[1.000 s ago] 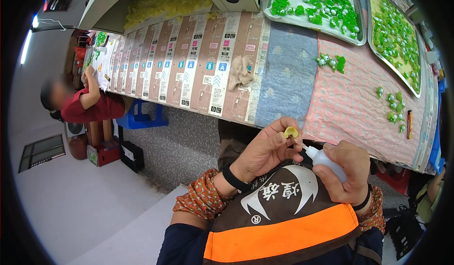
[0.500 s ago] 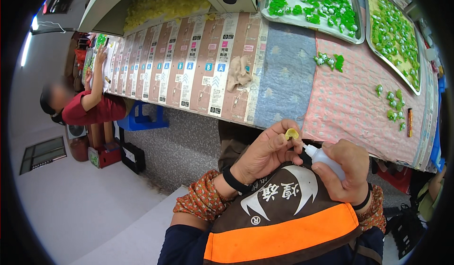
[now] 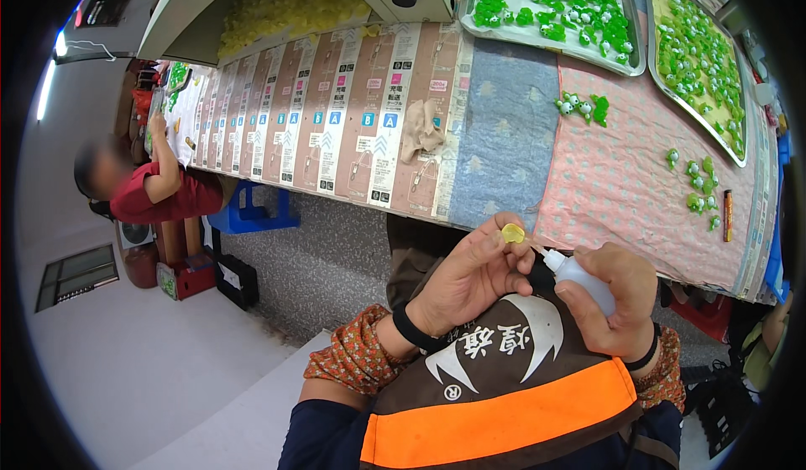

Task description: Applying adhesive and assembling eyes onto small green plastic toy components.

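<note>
A long table (image 3: 504, 147) carries patterned cloths (image 3: 613, 176), cardboard sheets (image 3: 336, 109), two trays (image 3: 635, 54).

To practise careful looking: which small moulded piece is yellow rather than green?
The one pinched in the left hand: the yellow piece. The table's loose green pieces differ.

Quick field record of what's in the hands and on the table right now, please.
left hand: pinches a small yellow piece in its fingers
right hand: grips a white squeeze bottle, nozzle aimed at the yellow piece
table: patterned cloths, cardboard sheets
trays: two, full of green pieces
loose green pieces: scattered on the pink cloth
co-worker: red sleeve, seated at far left
</note>
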Motion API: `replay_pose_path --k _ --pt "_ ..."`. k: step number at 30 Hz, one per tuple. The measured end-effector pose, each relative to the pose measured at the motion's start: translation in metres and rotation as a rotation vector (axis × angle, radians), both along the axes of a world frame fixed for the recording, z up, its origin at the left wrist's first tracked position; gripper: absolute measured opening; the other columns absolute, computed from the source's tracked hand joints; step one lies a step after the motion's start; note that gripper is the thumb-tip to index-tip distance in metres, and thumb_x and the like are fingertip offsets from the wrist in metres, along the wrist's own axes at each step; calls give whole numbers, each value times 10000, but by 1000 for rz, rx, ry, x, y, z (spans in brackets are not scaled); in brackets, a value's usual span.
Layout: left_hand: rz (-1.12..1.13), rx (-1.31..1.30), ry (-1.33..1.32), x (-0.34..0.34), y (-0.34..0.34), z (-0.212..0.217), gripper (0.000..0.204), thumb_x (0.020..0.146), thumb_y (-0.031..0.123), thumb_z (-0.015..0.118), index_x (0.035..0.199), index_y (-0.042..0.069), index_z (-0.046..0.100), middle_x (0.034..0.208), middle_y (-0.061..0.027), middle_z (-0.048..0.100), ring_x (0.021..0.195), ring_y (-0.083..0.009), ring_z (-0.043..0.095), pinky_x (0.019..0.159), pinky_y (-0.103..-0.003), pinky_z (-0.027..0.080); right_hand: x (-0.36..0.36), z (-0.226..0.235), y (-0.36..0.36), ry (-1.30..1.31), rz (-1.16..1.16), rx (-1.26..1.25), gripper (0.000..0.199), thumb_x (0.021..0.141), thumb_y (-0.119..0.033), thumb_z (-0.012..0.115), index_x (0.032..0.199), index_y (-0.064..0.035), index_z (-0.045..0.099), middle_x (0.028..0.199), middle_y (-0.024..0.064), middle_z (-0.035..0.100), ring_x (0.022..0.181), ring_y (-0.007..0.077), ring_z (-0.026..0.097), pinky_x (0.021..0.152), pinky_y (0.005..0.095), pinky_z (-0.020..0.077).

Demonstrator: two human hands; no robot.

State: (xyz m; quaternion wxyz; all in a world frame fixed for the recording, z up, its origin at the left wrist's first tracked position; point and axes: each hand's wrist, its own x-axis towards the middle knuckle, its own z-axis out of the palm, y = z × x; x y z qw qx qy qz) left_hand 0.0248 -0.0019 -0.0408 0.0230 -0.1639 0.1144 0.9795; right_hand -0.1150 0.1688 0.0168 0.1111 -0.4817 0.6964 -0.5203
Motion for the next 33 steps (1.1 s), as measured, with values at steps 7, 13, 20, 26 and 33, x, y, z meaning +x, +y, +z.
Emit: replay_pose_path --k 7,13,20,26,33 --pt "81 -260 -63 0 2 5 296 1033 253 588 1219 50 480 1058 -61 567 1000 -163 621 820 -356 617 -1 -2 -1 15 -18 -29 316 725 -53 844 975 22 665 723 121 628 556 262 589 503 347 427" --pt "140 -529 -91 2 4 0 241 1038 151 562 1233 37 480 1089 -74 578 1021 -144 622 870 -364 618 0 -1 -1 57 -40 4 304 726 -56 843 963 14 665 734 117 632 570 265 595 511 350 430" --pt "156 -632 -86 3 4 1 252 1033 125 564 1243 24 470 1098 -84 579 1045 -150 623 888 -360 610 1 -6 -2 48 -13 48 309 741 -66 838 988 -1 665 745 112 632 578 270 595 523 357 437" --pt "141 -650 -87 3 4 0 252 1037 123 556 1249 19 469 1101 -87 581 1053 -153 622 901 -361 602 2 -7 -3 59 -12 79 317 749 -76 838 1006 -7 664 723 118 615 575 279 596 519 369 437" --pt "130 -512 -105 3 3 -2 267 1037 163 570 1258 46 476 1102 -83 588 1039 -148 618 884 -357 600 1 -5 -4 26 -27 22 320 751 -66 831 1007 9 655 717 126 617 555 272 586 507 360 431"
